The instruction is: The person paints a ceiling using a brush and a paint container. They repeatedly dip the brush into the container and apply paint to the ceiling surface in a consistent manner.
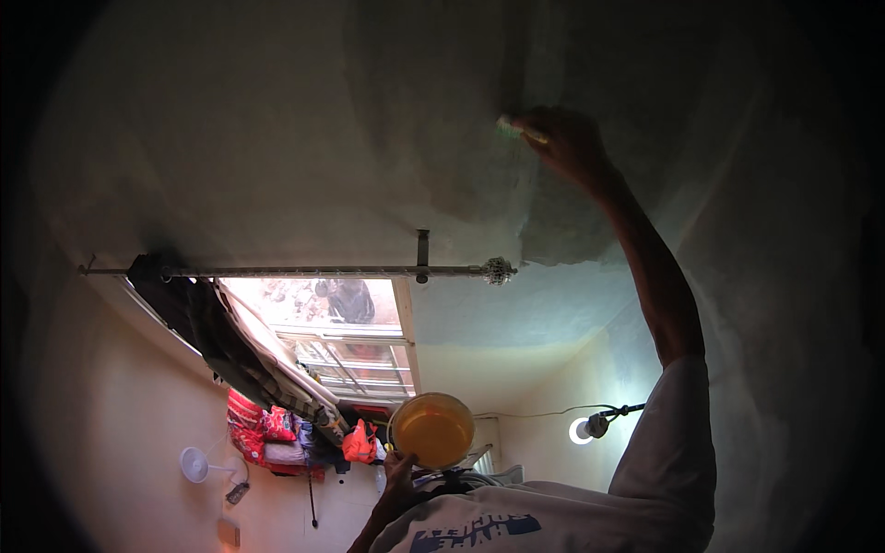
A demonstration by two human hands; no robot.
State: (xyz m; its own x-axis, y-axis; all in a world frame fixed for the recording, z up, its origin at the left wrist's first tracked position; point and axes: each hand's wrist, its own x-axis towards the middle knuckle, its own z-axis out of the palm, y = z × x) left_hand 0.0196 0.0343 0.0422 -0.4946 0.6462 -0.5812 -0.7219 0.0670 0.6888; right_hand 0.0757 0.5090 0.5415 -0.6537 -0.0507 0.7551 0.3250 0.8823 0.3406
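My right hand (562, 143) is raised high on the dim grey plastered wall (406, 138), closed around a brush (516, 127) at the edge of a darker, uneven patch; the brush is blurred, and I cannot tell whether it touches the wall. Low in the middle, my left hand (399, 472) grips the rim of a round container (433, 428) that holds orange-brown liquid. My right forearm reaches up along the right side of the view.
A curtain rod (341, 271) on a bracket crosses above a bright window (341, 304), with a dark curtain (212, 332) bunched leftward. Red bedding (247, 419) lies below, near a white fan (194, 464). A lit lamp (581, 430) and cord are at right.
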